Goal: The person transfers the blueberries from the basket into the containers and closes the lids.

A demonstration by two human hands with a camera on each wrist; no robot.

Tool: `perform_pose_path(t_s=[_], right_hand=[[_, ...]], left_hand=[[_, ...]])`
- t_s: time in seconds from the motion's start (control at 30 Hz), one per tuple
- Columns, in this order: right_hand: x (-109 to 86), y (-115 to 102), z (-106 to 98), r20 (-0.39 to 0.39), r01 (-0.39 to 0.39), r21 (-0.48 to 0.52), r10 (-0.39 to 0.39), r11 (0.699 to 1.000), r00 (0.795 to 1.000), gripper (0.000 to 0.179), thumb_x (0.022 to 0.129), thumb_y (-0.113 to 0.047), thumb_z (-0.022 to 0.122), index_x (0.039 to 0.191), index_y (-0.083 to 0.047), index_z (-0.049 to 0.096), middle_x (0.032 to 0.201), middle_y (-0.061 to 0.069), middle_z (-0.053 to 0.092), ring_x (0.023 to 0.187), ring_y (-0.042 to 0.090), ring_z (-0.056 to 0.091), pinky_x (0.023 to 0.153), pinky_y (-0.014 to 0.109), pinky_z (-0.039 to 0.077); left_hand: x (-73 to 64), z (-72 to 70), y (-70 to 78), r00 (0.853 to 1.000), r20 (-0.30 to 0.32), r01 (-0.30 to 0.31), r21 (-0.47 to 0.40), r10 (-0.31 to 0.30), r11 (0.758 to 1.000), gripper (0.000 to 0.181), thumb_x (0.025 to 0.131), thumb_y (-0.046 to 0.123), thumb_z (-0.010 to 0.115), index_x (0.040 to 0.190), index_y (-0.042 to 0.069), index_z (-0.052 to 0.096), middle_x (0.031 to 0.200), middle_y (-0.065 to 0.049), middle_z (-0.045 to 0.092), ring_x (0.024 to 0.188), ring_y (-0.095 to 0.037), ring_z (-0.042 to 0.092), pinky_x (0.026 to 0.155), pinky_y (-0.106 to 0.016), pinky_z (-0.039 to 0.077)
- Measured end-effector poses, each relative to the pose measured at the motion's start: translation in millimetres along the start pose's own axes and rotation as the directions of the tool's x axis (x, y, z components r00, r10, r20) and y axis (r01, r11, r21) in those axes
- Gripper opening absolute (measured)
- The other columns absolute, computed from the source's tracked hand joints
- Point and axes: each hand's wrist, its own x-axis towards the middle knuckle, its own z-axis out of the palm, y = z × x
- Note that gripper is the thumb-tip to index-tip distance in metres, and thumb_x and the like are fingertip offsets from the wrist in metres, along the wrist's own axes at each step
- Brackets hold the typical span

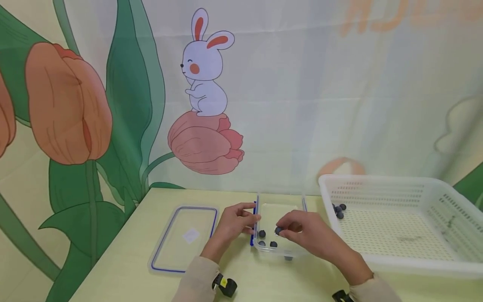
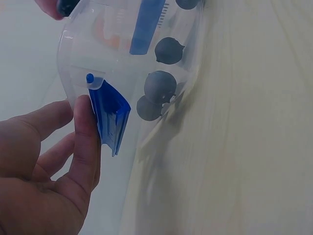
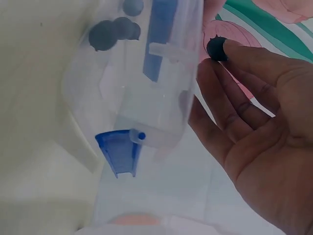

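Note:
A clear plastic food container with blue side latches stands without its lid on the table. My left hand grips its left wall, fingers beside a blue latch. Over the open container, my right hand pinches a dark blueberry between thumb and fingertips. Several other blueberries lie in the near end of the container and show through its clear wall in both wrist views.
The clear lid, with a blue seal and a small white label, lies flat to the left. At the right stands a white perforated basket, with several blueberries at its left side. A printed rabbit-and-tulip cloth hangs behind the table.

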Motion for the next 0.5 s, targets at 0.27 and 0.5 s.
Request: perform_pose_path(t_s=[0.27, 0.5], right_hand=[[0.4, 1, 7, 0.045, -0.041, 0.032, 0.039, 0.999, 0.998, 0.009, 0.097, -0.009, 0.079, 0.105, -0.009, 0.076, 0.100, -0.004, 0.074, 0.084, 0.009, 0.071, 0.075, 0.028, 0.062], [-2.3, -4, -11, -0.004, -0.071, -0.029, 0.071, 0.997, 0.997, 0.010, 0.098, -0.013, 0.078, 0.108, -0.012, 0.077, 0.102, -0.006, 0.074, 0.086, 0.007, 0.071, 0.079, 0.029, 0.062]], left_hand=[[0.1, -0.3, -1.3, 1.000, -0.004, 0.005, 0.005, -0.005, 1.000, 0.048, 0.096, 0.011, 0.081, 0.141, 0.004, 0.067, 0.100, -0.012, 0.067, 0.084, -0.019, 0.071, 0.071, -0.031, 0.066], [0.3, 0.1, -0.3, 1.000, -0.002, -0.003, -0.006, 0.003, 1.000, 0.049, 0.095, 0.012, 0.082, 0.141, 0.003, 0.067, 0.099, -0.012, 0.067, 0.084, -0.019, 0.071, 0.071, -0.032, 0.066]])
